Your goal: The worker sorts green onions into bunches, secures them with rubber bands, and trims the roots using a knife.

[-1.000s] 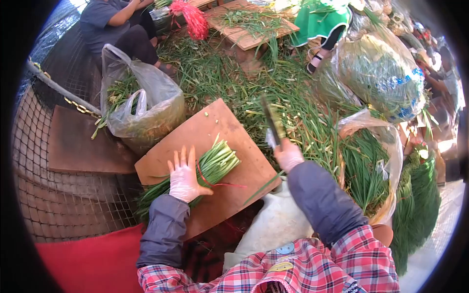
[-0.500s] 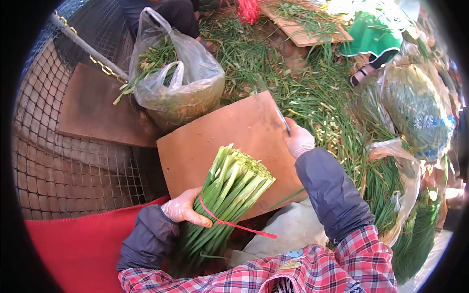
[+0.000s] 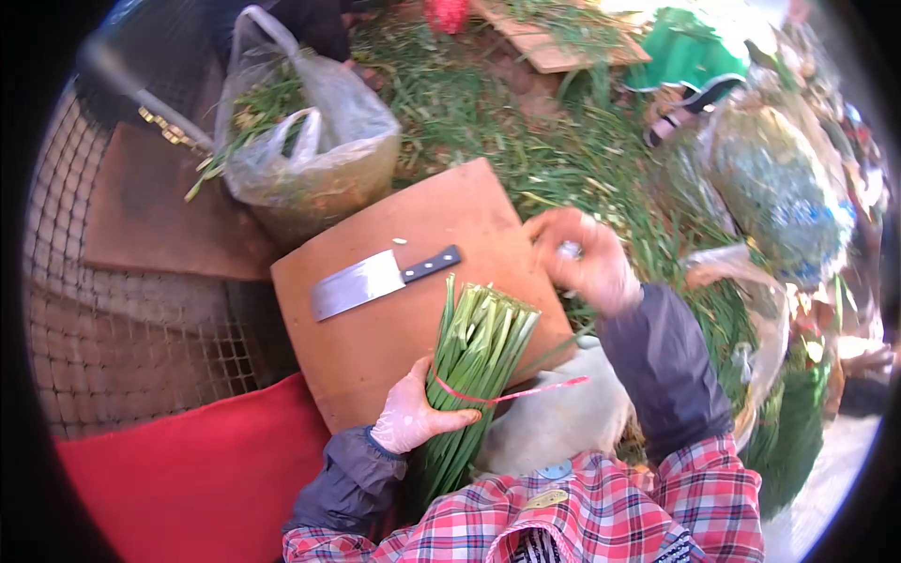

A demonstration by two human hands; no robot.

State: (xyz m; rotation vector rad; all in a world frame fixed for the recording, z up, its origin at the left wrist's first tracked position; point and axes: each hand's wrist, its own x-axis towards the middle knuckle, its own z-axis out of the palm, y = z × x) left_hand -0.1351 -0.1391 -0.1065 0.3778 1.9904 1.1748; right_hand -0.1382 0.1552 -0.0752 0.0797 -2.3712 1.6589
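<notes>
My left hand (image 3: 422, 413), in a thin pale glove, is closed around a bundle of chives (image 3: 479, 352). A red tie (image 3: 535, 389) circles the stalks, its loose end sticking out to the right. The pale cut ends point up and away from me; the leaves hang toward my lap. A cleaver (image 3: 361, 284) with a black handle lies flat on the reddish-brown board (image 3: 375, 361), touched by neither hand. Off the board's right edge is my right hand (image 3: 591, 258), blurred, its fingers curved and apart with a gap between them, and no held thing shows.
A clear plastic bag (image 3: 319, 178) of green trimmings stands behind the board. Cut leaves (image 3: 563, 141) litter the ground. At right are a stuffed plastic bag (image 3: 779, 188) and more chives (image 3: 793, 441). Netting (image 3: 131, 328) and red cloth (image 3: 206, 460) lie left. Other people sit at the far side.
My right hand has let go of the cleaver, which now lies on the board, and moved off to the right. The bundle in my left hand has shifted right and stands more upright.
</notes>
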